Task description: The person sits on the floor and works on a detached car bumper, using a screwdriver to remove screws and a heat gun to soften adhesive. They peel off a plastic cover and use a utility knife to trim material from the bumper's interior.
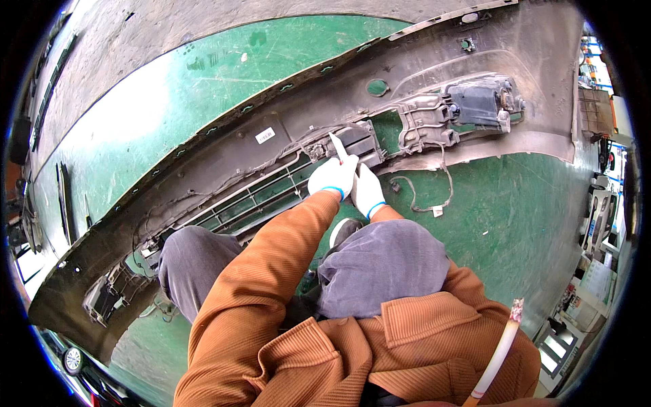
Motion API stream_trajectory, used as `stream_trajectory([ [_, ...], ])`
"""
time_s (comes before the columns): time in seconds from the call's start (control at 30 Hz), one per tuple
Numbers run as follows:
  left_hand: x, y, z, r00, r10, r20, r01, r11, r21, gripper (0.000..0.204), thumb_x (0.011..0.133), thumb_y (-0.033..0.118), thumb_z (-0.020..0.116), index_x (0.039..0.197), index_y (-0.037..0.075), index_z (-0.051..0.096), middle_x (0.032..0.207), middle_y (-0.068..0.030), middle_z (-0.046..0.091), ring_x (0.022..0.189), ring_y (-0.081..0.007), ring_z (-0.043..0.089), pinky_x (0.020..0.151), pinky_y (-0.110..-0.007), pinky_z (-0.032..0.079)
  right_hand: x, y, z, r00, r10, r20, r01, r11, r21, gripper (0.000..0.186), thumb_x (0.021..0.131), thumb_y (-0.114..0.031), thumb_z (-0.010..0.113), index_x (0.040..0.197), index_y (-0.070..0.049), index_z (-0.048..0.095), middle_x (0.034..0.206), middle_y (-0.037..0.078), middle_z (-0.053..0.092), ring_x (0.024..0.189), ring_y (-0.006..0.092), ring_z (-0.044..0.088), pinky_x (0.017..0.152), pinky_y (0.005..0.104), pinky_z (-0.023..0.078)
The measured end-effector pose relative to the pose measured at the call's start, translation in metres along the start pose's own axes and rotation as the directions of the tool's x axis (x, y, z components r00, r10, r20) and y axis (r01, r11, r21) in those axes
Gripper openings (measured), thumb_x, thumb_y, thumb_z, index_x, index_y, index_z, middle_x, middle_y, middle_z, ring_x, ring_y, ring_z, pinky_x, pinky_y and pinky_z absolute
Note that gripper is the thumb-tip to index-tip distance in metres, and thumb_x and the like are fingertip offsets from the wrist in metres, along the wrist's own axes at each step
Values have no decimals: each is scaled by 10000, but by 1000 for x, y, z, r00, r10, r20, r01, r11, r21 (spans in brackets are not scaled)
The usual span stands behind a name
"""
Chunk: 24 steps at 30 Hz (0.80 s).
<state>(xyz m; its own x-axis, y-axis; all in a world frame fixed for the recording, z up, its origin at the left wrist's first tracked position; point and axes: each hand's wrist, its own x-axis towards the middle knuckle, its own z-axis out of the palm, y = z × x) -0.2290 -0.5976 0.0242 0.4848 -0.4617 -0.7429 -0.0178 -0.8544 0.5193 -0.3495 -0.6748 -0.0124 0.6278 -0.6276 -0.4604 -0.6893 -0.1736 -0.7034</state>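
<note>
A large grey-brown car bumper point(224, 152) lies with its inner side up, slanting across the floor in front of me. Both my hands wear white gloves with blue cuffs and meet near its middle. My left hand point(332, 175) is closed around a narrow white strip point(338, 144) that points away from me over the bumper; its exact kind is unclear. Close against it on the right is my right hand point(367, 191), its fingers partly hidden. Just beyond them are a ribbed dark plastic part point(358, 141) and the slatted grille point(261, 197).
A dark lamp unit point(478, 103) is set in the bumper's right part, another point(108, 295) at its left end. A loose cable point(413, 197) with connectors trails onto the green floor point(502, 210). A lit cigarette point(498, 356) juts up at the lower right. Shelved goods line the right.
</note>
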Motion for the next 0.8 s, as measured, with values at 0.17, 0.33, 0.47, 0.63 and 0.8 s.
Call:
stream_trajectory([
  [0.17, 1, 1, -3, 1000, 5, 20, -5, 1000, 14, 846, 1036, 720, 366, 1283, 9, 752, 1299, -276, 729, 1260, -429, 680, 1100, -481, 490, 4, 9, 4, 1000, 4, -4, -5, 993, -118, 457, 1072, -431, 582, 1161, 15, 624, 1141, 359, 693, 1125, 551, 650, 911, 547, 529],
  [0.33, 4, 6, -14, 996, -39, 77, 34, 998, 60, 790, 1018, 704, 410, 1270, 54, 783, 1326, -237, 733, 1275, -419, 683, 1098, -491, 497, 1, -17, -3, 995, 97, 38, -84, 965, -249, 487, 1067, -457, 579, 1212, 7, 594, 1177, 371, 691, 1172, 551, 646, 943, 574, 538],
  [0.47, 14, 2, -12, 993, -19, 115, 9, 996, 84, 814, 1021, 717, 398, 1269, 42, 780, 1317, -250, 731, 1271, -429, 680, 1090, -492, 496, -2, -33, -2, 992, 108, 67, -84, 953, -290, 449, 1070, -430, 573, 1248, -17, 577, 1167, 348, 703, 1145, 541, 661, 928, 564, 553],
  [0.63, 6, 8, -9, 992, -42, 120, 32, 996, 79, 851, 1027, 734, 377, 1258, 19, 776, 1279, -280, 736, 1257, -441, 681, 1084, -489, 490, 6, -21, -5, 988, 42, 145, 5, 950, -311, 389, 1069, -384, 585, 1295, -68, 565, 1168, 310, 701, 1085, 521, 680, 894, 555, 558],
  [0.8, 4, 9, -3, 997, -41, 62, 38, 998, 56, 812, 1039, 700, 377, 1219, 21, 784, 1230, -269, 754, 1219, -436, 699, 1067, -487, 505, 13, -13, -9, 979, -67, 192, 130, 933, -335, 418, 1062, -403, 589, 1281, -48, 570, 1164, 319, 702, 1078, 518, 687, 871, 554, 564],
])
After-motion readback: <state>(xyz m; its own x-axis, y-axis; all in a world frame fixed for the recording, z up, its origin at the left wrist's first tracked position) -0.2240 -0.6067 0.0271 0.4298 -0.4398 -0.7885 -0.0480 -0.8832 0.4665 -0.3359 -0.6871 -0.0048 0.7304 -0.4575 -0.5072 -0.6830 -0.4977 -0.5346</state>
